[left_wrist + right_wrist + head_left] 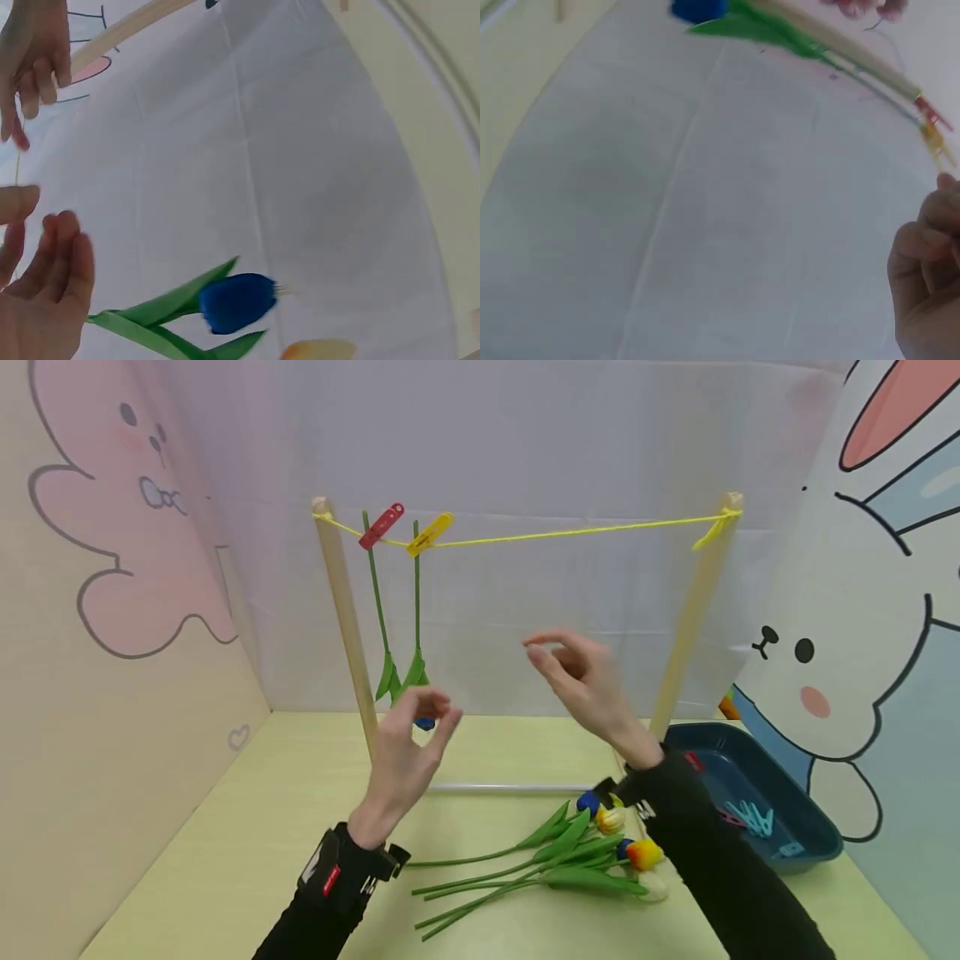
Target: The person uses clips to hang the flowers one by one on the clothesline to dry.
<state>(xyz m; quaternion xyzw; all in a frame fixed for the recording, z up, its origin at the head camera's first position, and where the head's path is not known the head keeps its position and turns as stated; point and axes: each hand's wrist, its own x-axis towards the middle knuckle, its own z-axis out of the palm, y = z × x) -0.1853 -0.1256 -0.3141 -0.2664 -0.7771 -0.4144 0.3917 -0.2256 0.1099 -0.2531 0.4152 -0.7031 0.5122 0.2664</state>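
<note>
Released, fingers loosely curved, are the left hand [399, 764] left of centre and right hand [591, 689] right of centre in the frame. Red clothespin [381, 527] and yellow clothespin [430, 534], upper left, clip two hanging tulips [415, 670] to a yellow cord [570, 534]; loose tulips [566, 841] lie lower centre; a dark blue basin [795, 793] sits lower right.

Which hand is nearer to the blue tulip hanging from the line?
Left. In the head view, the left hand partly covers the blue tulip; the right hand is in the air, farther off to its right.
</note>
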